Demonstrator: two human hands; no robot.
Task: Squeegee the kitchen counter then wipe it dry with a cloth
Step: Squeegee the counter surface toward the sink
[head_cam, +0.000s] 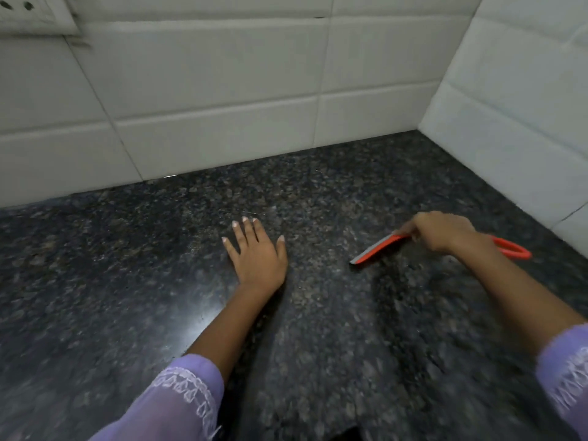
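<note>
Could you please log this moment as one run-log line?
step: squeegeeing | right hand: grips squeegee | left hand: flat on counter | cloth: unseen

White tiled walls meet in a corner at right, a socket plate upper left, light glinting off polished stone.

I see the counter as dark speckled granite, polished smooth, with a bright glossy sheen near the left forearm. The wall tiles look like white ceramic, smooth, with a soft satin shine and thin grout lines. The squeegee looks like orange plastic, slightly glossy, edged by a matt grey rubber-like blade. The sleeves are thin, sheer lilac cloth with white embroidered trim.
</note>
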